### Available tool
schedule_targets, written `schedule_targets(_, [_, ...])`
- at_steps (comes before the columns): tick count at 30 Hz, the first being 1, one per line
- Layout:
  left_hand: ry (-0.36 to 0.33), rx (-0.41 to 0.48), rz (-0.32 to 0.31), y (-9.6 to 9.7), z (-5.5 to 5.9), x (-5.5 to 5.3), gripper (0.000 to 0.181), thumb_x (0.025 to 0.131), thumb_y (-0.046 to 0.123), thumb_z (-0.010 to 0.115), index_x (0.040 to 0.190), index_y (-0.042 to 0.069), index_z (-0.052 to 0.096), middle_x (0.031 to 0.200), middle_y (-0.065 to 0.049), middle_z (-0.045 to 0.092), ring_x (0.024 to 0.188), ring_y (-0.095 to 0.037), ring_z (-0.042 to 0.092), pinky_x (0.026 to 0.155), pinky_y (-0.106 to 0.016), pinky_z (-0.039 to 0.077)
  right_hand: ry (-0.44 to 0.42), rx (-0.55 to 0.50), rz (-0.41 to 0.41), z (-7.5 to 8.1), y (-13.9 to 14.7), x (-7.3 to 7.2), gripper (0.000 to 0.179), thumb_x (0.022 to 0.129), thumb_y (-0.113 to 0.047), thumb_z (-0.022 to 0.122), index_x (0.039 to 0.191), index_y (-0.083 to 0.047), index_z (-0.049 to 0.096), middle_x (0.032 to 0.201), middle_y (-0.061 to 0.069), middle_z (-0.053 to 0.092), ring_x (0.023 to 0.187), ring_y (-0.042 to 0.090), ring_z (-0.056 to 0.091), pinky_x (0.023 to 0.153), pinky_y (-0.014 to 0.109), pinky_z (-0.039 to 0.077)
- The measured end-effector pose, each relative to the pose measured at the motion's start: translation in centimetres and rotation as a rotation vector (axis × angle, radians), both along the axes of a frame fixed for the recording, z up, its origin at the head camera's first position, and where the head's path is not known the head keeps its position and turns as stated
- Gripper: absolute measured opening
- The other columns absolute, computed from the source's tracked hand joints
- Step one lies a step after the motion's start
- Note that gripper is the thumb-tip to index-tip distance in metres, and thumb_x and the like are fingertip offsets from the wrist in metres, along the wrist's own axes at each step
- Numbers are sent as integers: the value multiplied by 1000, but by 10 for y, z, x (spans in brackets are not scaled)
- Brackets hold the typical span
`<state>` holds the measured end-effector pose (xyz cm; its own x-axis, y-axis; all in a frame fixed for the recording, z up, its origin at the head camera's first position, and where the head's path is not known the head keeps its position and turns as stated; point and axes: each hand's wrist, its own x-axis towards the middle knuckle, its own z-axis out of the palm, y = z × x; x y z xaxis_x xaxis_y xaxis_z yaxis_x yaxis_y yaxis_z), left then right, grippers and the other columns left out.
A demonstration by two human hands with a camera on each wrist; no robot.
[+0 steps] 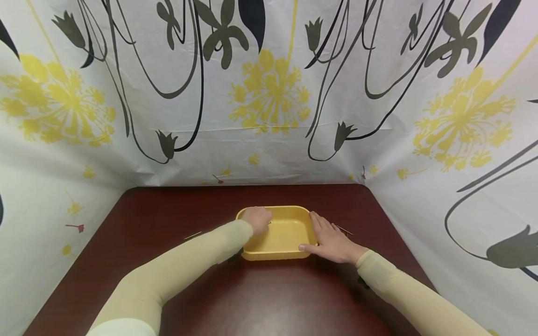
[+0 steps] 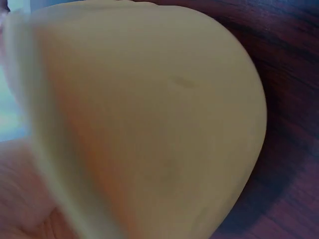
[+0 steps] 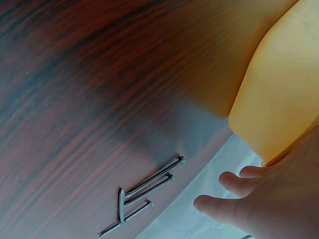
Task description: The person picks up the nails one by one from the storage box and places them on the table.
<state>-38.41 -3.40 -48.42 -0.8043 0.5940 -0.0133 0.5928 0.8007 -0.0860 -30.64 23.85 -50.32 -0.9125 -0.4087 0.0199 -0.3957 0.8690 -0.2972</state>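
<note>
A yellow plastic tray [image 1: 290,233] with rounded corners sits on the dark table. My left hand [image 1: 257,218] reaches over its left side, fingers curled, with a thin metal nail tip [image 1: 269,222] showing at the fingertips. In the left wrist view the tray's wall [image 2: 164,109] fills most of the picture and hides the fingertips. At the tray's right side my right hand [image 1: 332,240] rests on the rim, fingers extended and thumb over the near right corner. Several nails [image 3: 152,179] lie on the table to the right of the tray, close by the right hand [image 3: 269,199].
To the left of the tray lie thin metal nails [image 1: 192,235], near the left forearm. The dark reddish wooden table [image 1: 269,298] has a rounded far edge. Behind it and along the sides hangs a white cloth [image 1: 269,158] with a floral print.
</note>
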Motion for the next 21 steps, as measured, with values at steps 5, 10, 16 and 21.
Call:
schedule_targets(5, [99, -39, -41, 0, -12, -3, 24, 92, 7, 64, 72, 20, 61, 73, 6, 62, 66, -11, 58, 55, -30, 50, 0, 6, 2, -1, 0, 0, 117, 86, -83, 46, 162, -7, 1, 167, 13, 10, 151, 31, 17, 115, 61, 23])
schedule_targets(10, [133, -65, -57, 2, -17, -3, 25, 88, 2, 63, 72, 21, 62, 74, 5, 63, 67, -12, 60, 54, -31, 51, 5, 0, 7, 1, -1, 1, 116, 86, -81, 48, 162, -6, 2, 167, 14, 10, 151, 33, 17, 114, 62, 23])
schedule_targets(16, [139, -78, -58, 7, -19, 0, 26, 88, 0, 63, 72, 21, 61, 70, 6, 59, 61, -10, 53, 51, -30, 49, 2, 1, 7, 1, -1, 1, 117, 86, -83, 46, 162, -6, 2, 167, 13, 10, 151, 31, 17, 115, 61, 23])
schedule_targets(21, [164, -87, -69, 9, -19, 0, 26, 88, 3, 65, 69, 21, 60, 67, 6, 58, 57, -9, 51, 47, -29, 48, 10, -2, 12, 0, 0, 1, 118, 85, -84, 44, 162, -4, 4, 167, 14, 10, 151, 31, 17, 115, 59, 24])
